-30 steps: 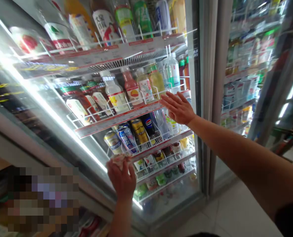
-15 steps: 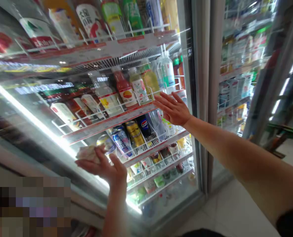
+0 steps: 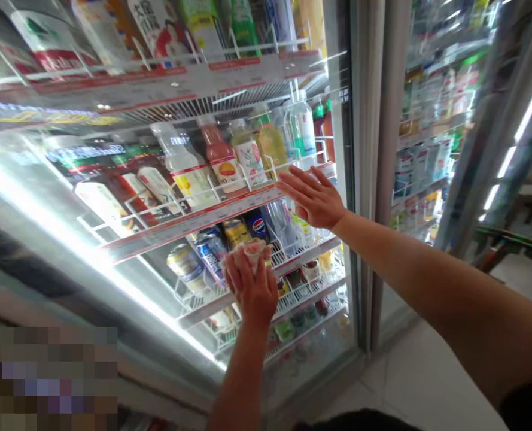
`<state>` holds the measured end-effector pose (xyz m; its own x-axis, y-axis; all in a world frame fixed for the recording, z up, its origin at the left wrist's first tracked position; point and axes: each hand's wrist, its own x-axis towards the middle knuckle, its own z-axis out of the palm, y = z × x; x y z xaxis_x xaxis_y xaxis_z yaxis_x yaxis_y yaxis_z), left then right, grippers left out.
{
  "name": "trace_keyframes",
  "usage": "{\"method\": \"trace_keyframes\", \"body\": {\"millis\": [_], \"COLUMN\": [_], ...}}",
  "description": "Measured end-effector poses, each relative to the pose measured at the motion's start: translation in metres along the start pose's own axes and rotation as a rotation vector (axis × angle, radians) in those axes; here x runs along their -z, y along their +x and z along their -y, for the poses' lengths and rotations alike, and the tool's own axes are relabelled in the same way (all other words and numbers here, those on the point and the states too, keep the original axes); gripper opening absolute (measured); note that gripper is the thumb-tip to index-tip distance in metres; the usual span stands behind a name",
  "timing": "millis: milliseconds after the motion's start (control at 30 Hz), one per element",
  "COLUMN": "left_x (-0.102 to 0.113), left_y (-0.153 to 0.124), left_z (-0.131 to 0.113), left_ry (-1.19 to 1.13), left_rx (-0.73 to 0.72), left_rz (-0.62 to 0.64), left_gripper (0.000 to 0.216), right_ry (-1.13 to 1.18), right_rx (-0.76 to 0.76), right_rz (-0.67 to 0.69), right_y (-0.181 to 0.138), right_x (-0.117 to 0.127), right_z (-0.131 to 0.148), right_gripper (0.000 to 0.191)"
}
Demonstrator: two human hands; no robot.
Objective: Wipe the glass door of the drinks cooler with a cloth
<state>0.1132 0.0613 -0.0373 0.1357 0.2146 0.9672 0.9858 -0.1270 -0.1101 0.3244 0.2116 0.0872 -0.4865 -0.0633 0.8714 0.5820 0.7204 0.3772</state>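
My left hand [image 3: 252,287] presses a crumpled pale cloth [image 3: 253,250] against the glass door [image 3: 158,197] of a drinks fridge, level with the shelf of cans [image 3: 203,254]. Its fingers are closed over the cloth. My right hand [image 3: 313,197] lies flat on the same glass, fingers stretched out and apart, near the door's right edge, in front of a row of bottles [image 3: 243,152]. It holds nothing.
The fridge holds several wire shelves of bottles and cans behind the glass. A metal door frame [image 3: 385,149] separates it from a second fridge [image 3: 431,126] on the right. Pale floor tiles [image 3: 427,383] lie below. A bright light strip [image 3: 68,233] glares at the left.
My left hand with the cloth swept left along the glass, then back right and upward to the can shelf. My right hand stayed flat on the glass.
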Motion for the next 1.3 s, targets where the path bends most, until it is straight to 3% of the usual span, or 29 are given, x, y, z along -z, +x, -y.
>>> {"method": "trace_keyframes", "body": {"millis": [133, 267, 500, 633, 767, 1000, 1133, 1300], "left_x": [-0.011, -0.008, 0.025, 0.049, 0.071, 0.092, 0.088, 0.067], "left_y": [-0.029, -0.060, -0.089, -0.094, -0.085, -0.040, -0.011, 0.009], "left_z": [-0.017, -0.014, 0.016, 0.044, 0.078, 0.122, 0.116, 0.095], "left_ry": [0.028, 0.038, 0.108, 0.190, 0.256, 0.260, 0.265, 0.203], "left_rx": [-0.115, -0.193, -0.192, -0.159, -0.054, 0.341, 0.321, 0.305], "left_rz": [0.108, 0.189, 0.262, 0.217, 0.105, -0.087, -0.125, -0.134], "left_gripper": [0.048, 0.043, 0.032, 0.038, 0.048, 0.050, 0.055, 0.059], "right_ry": [-0.003, 0.011, 0.029, 0.030, 0.052, 0.042, 0.009, 0.000], "right_rx": [-0.014, -0.008, 0.003, 0.016, 0.001, 0.016, 0.023, 0.001], "right_rz": [0.028, 0.002, -0.059, -0.086, -0.083, -0.121, -0.127, -0.070], "right_y": [0.000, 0.000, -0.001, -0.001, -0.001, -0.001, -0.001, -0.001], "right_x": [0.002, 0.002, -0.001, -0.001, -0.001, -0.002, -0.002, -0.002], "right_z": [0.000, 0.001, 0.001, 0.002, 0.003, 0.002, 0.003, 0.002], "right_gripper": [0.081, 0.080, 0.078, 0.077, 0.077, 0.077, 0.079, 0.080]}}
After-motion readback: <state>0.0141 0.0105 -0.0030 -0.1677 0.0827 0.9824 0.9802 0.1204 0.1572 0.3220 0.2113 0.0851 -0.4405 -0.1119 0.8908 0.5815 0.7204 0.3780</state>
